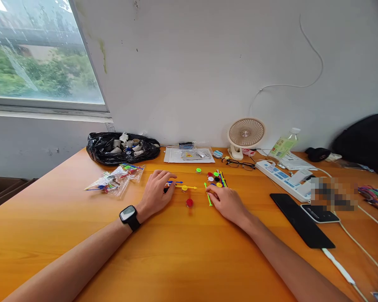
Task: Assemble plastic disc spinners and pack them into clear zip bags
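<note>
My left hand (158, 189), with a watch (128, 214) on its wrist, rests palm down, its fingers stretched loosely apart. Beside it lie a blue arrow (176, 182) and a yellow arrow with a round yellow centre (184, 188); a small black piece shows partly under the hand. Nearer to me is a red disc (189, 203), blurred around its edges. My right hand (226, 202) pinches a double-ended green arrow (208, 197) at the fingertips, just above or on the table. Behind that hand, several coloured discs (210, 179) and a bundle of coloured arrows (223, 178) lie together.
A green disc (198, 170) lies farther back. Plastic bags of parts (118, 182) and a black bag (102, 157) sit on the left. At the back are a fan (246, 133) and glasses (239, 164). A power strip (282, 178) and black phone (302, 220) are right.
</note>
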`<move>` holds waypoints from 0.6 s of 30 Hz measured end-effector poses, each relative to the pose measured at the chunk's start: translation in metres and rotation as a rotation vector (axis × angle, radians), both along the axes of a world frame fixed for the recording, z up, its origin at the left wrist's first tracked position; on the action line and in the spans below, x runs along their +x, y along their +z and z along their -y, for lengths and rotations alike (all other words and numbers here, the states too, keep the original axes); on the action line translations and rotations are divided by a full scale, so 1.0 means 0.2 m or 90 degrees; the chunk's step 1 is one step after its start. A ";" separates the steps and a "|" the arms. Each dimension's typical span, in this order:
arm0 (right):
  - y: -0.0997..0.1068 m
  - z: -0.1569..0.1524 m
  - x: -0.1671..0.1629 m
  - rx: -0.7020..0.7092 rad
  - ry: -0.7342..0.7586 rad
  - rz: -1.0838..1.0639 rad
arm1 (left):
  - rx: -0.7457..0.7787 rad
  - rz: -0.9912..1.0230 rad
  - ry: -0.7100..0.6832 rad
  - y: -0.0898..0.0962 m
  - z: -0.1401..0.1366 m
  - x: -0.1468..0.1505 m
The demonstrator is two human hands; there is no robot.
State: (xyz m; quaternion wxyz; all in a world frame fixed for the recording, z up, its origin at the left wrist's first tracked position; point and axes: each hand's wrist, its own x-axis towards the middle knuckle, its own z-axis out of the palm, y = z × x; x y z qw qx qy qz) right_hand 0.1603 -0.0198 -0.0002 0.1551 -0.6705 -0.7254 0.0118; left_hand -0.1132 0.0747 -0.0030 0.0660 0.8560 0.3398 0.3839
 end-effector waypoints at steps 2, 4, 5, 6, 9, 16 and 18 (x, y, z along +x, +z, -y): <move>0.00 0.00 0.00 0.000 0.010 -0.018 | -0.009 -0.001 0.002 -0.01 -0.01 0.00; 0.00 0.00 0.00 -0.003 0.017 -0.026 | -0.015 0.004 0.007 -0.01 -0.02 0.00; 0.00 0.00 0.00 -0.006 0.022 -0.030 | -0.016 0.007 0.009 -0.02 -0.02 0.00; 0.00 0.00 0.00 -0.008 0.031 -0.037 | -0.016 0.009 0.010 -0.02 -0.02 0.00; 0.01 0.01 -0.01 0.023 0.080 -0.092 | -0.012 0.014 0.018 -0.03 -0.03 -0.01; 0.03 -0.01 -0.02 0.210 0.158 -0.187 | -0.005 0.017 0.039 -0.03 -0.03 -0.01; 0.03 -0.01 -0.01 0.235 0.139 -0.198 | -0.005 0.018 0.038 -0.03 -0.03 -0.01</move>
